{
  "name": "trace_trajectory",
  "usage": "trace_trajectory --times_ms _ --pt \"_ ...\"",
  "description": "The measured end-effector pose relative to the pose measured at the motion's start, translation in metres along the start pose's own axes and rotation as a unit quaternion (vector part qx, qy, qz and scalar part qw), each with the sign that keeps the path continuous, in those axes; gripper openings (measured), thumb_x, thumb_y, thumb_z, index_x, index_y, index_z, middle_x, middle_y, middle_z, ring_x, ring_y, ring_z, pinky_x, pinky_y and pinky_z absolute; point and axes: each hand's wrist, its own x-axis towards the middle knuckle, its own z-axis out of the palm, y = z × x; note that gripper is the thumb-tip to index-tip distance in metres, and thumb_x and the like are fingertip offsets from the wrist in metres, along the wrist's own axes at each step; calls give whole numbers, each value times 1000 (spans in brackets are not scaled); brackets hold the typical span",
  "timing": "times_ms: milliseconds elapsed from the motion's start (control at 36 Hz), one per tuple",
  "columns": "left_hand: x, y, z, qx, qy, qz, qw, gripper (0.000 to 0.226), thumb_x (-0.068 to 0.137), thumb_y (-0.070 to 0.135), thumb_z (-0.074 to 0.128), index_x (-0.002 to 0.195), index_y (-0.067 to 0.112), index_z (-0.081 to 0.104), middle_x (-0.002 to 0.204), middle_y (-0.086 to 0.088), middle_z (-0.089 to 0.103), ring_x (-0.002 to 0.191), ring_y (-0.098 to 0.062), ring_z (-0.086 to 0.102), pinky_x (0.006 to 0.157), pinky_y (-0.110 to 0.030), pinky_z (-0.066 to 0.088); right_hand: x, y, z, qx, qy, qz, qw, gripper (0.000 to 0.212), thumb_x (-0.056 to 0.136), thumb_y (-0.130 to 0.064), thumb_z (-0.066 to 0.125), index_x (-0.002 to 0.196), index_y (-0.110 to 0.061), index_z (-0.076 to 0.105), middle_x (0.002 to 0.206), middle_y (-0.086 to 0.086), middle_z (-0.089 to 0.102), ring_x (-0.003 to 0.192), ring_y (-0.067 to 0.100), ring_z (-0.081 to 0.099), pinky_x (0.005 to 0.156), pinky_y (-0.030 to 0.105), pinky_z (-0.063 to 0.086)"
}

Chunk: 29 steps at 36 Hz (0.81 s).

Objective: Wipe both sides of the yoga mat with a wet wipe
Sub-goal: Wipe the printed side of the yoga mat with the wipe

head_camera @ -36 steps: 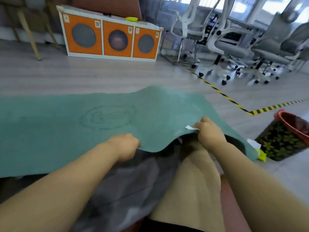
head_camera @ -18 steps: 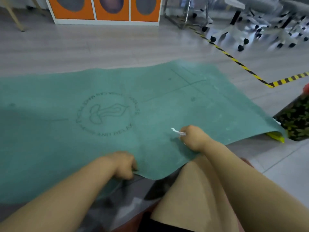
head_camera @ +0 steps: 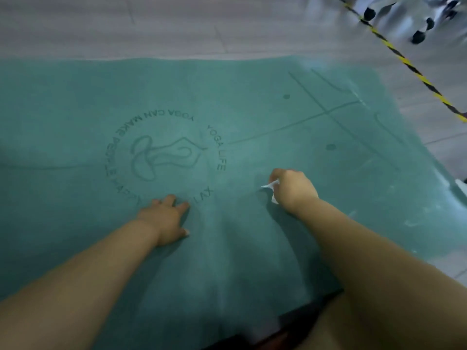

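- Wipe (head_camera: 270, 186) sits bunched in the right hand (head_camera: 293, 190), fingers curled round it, knuckles down on the mat (head_camera: 278, 109) right of the round logo (head_camera: 165, 155).
- Left hand (head_camera: 165, 219) lies flat on the mat, fingers straight, at the logo's near rim.
- One mat, one wipe, two hands.
- Mat's far edge meets grey floor (head_camera: 177, 26); its near edge lies over the person's lap; broad bare mat stretches left and beyond both hands.

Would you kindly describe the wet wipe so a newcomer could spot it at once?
Start from the teal yoga mat spread over the floor. Right of its printed circular logo, the right hand is curled on the mat; the wet wipe is the crumpled white scrap poking from its fingers.
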Motion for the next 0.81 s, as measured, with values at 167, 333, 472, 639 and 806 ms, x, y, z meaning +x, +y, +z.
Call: trace_trajectory --times_ms 167,333,472,639,806 --pt "37 -22 -12 -14 17 -39 999 100 77 66 60 149 38 -4 156 -4 -18 143 -38 -6 112 -56 21 56 -7 -1 3 96 29 995 28 86 -4 51 112 -11 61 115 16 47 93 38 57 82 37 47" --pt "64 -23 -8 -38 0 -63 997 125 62 65 73 147 38 -15 150 -3 -36 139 -45 -20 110 -63 14 111 -13 6 -3 121 47 992 41 90 -1 42 130 -8 49 130 16 33 81 33 53 81 29 42" --pt "72 -23 -8 -30 -4 -63 998 129 59 67 74 147 38 -15 151 -3 -35 139 -48 -17 109 -65 18 145 -10 19 -65 84 26 994 50 93 1 38 140 -15 40 133 15 33 98 37 56 87 34 42" --pt "74 -25 -9 -25 -7 -58 998 129 58 70 72 146 38 -17 151 -3 -35 139 -48 -17 109 -65 17 166 -26 46 -77 36 51 995 49 93 -5 38 141 -15 37 129 16 43 112 34 51 90 36 42" --pt "74 -26 -8 -25 -5 -58 998 130 57 71 71 146 38 -18 151 -3 -34 139 -48 -17 109 -66 16 140 -89 87 -17 -26 -113 993 45 89 -7 39 134 -4 36 117 17 49 105 35 55 83 32 44"
